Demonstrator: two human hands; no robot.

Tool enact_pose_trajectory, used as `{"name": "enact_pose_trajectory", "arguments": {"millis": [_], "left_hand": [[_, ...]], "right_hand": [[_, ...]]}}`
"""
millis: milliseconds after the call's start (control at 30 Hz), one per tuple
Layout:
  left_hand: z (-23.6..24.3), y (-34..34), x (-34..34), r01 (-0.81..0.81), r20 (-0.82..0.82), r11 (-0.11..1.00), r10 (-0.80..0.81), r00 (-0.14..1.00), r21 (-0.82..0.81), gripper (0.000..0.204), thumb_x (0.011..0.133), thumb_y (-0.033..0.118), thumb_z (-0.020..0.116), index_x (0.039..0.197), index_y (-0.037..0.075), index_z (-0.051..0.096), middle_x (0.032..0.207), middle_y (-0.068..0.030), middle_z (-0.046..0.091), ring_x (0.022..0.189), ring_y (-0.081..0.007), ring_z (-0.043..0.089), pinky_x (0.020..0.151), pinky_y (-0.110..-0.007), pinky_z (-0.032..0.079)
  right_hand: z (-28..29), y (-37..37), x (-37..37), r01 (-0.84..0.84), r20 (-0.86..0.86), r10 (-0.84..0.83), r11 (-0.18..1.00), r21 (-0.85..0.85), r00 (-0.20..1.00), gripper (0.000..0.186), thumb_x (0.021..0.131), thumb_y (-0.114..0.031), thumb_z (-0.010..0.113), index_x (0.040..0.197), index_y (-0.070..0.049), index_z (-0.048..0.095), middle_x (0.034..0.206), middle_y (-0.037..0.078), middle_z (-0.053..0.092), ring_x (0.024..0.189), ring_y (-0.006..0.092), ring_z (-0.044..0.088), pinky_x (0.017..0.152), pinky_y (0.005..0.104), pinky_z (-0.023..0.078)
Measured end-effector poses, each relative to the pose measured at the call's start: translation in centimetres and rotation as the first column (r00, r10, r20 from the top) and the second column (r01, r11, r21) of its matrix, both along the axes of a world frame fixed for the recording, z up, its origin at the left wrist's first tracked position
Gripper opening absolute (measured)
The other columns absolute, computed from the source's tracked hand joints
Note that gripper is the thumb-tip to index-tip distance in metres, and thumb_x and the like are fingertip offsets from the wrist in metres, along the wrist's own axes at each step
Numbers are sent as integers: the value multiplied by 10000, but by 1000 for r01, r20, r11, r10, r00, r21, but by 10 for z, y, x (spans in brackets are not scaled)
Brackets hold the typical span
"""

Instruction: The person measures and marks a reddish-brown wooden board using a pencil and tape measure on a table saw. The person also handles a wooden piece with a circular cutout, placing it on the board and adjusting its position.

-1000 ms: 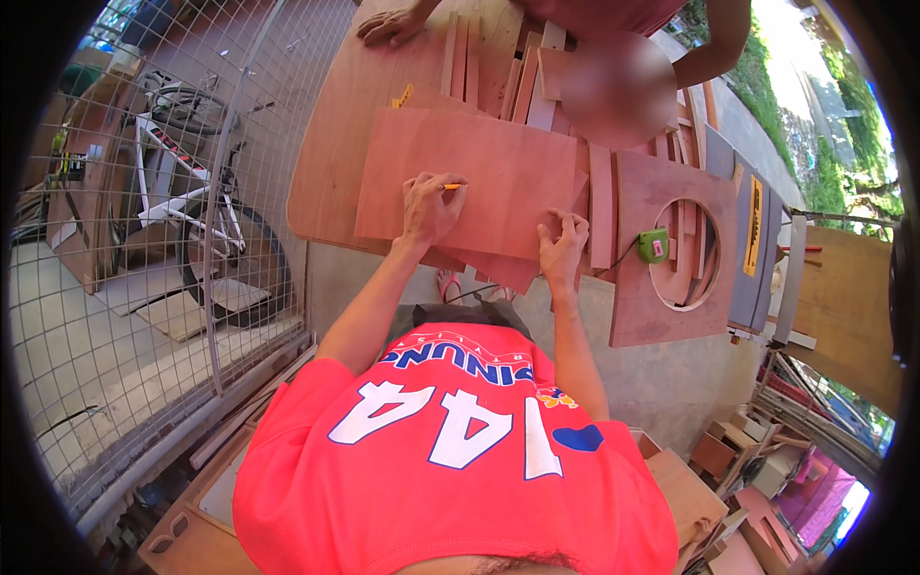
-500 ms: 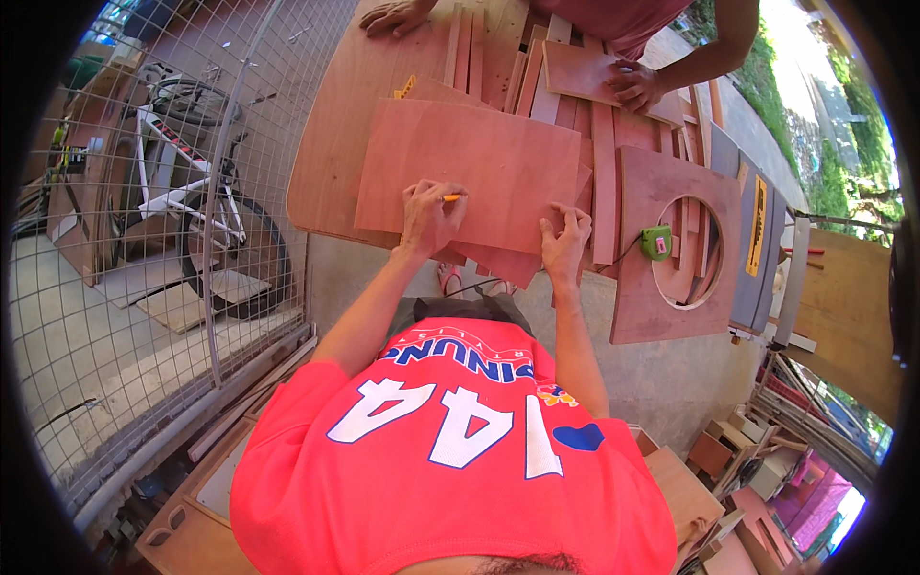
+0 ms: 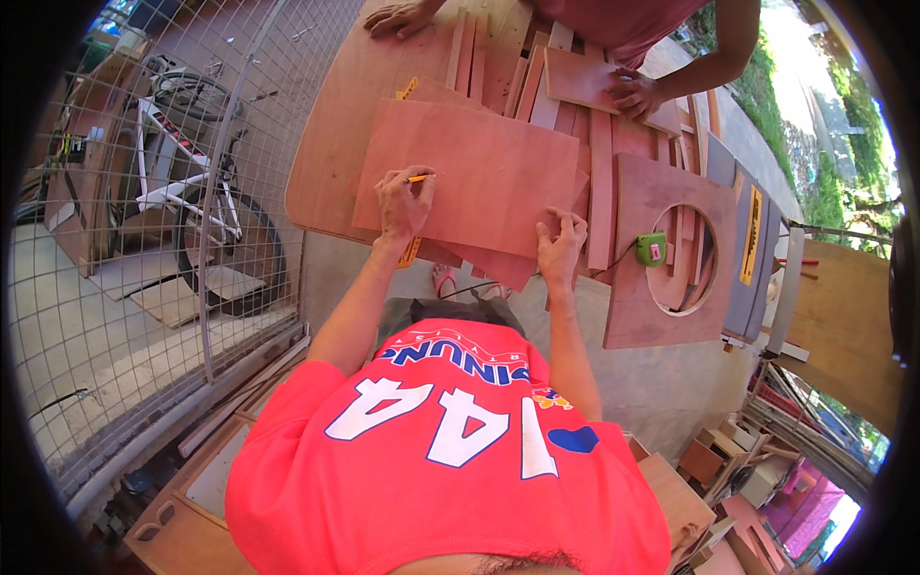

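Note:
A thin reddish plywood panel (image 3: 470, 168) lies on top of other wood pieces on the table in front of me. My left hand (image 3: 404, 203) is over its left part, closed around a yellow pencil (image 3: 419, 178) between thumb and fingers. At the panel's lower right corner, my right hand (image 3: 561, 247) grips the edge with bent fingers and thumb. A yellow strip with dark marks, like a ruler (image 3: 409, 252), sticks out below the panel beside my left wrist; a similar yellow piece (image 3: 408, 88) shows at the far edge. Whether they join underneath is hidden.
A green tape measure (image 3: 652, 249) sits on a board with a round hole (image 3: 625, 297). Across the table, a co-worker's hand (image 3: 634, 94) rests on a board and their other hand on the tabletop (image 3: 321, 182). Wire fence (image 3: 206, 287) and bicycle (image 3: 177, 192) stand left.
My left hand has moved left across the panel with the pencil, and the yellow strip by its wrist now shows. My right hand stays at the corner, shifted slightly lower in view.

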State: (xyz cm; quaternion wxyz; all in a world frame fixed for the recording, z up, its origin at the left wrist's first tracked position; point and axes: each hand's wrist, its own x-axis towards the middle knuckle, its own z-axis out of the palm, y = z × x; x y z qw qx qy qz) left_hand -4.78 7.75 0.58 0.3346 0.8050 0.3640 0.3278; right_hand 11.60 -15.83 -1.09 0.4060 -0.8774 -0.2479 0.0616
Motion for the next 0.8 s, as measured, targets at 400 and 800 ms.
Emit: {"name": "enact_pose_trajectory", "arguments": {"millis": [400, 800], "left_hand": [[-4, -31, 28, 96, -101, 993, -89, 991, 66, 87, 895, 223, 747, 976, 200, 771, 916, 31, 752, 943, -181, 659, 979, -401, 394], [-7, -1, 2, 36, -34, 999, -38, 999, -35, 96, 917, 232, 739, 988, 178, 775, 927, 18, 760, 970, -193, 666, 975, -402, 402]], "right_hand": [[5, 1, -1, -15, -1, 15, 1000, -20, 1000, 379, 866, -51, 789, 1225, -101, 678, 1215, 125, 515, 1124, 313, 499, 823, 369, 487], [5, 0, 0, -21, 1, 21, 999, -24, 1000, 395, 861, -58, 796, 1235, -107, 678, 1228, 111, 512, 1133, 294, 495, 799, 354, 491]]}}
